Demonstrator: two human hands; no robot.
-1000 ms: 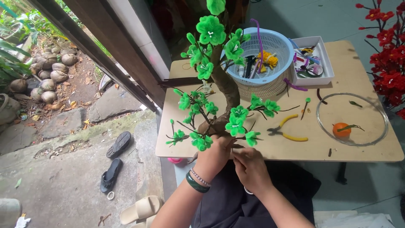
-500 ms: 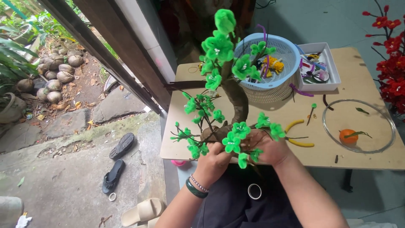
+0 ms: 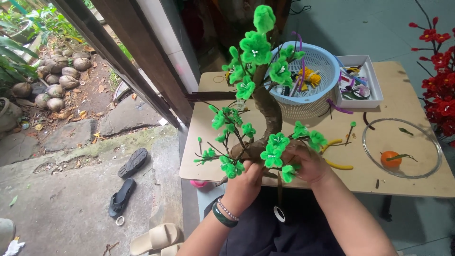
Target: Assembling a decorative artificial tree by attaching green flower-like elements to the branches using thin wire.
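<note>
1. Grey concrete ground (image 3: 61, 199) fills the lower left of the frame, with black sandals (image 3: 127, 182) lying on it and coconuts (image 3: 57, 80) heaped at the upper left.
2. Pale wooden table (image 3: 403, 85) spans the right half.
3. Craft tree (image 3: 259, 109) with green blossoms rises at centre, its base at the table's near edge.
4. Blue basket (image 3: 322, 71) and glass bowl (image 3: 429, 142) sit behind it.
5. Left hand (image 3: 244, 182) and right hand (image 3: 310, 163) both grip the tree's low branches.
</note>
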